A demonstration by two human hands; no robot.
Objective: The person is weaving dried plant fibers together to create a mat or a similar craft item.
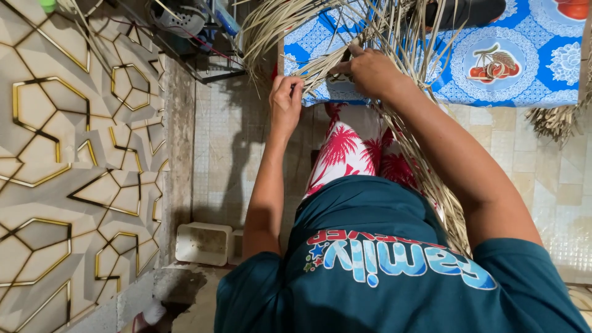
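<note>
My left hand (285,98) pinches a few pale dried palm strips (320,71) at the edge of a table covered by a blue patterned cloth (524,74). Close beside it, my right hand (369,71) grips more of the same strips where they cross. The loose ends fan upward over the cloth (277,24). A long bundle of strips (431,185) hangs down past my right forearm, along my red and white patterned trousers (351,154).
A wall with gold-lined geometric panels (68,160) fills the left. A white rectangular box (203,243) stands on the tiled floor (549,179) below. Another tuft of dried strips (558,120) hangs off the table at right. A dark rack (185,37) stands at top left.
</note>
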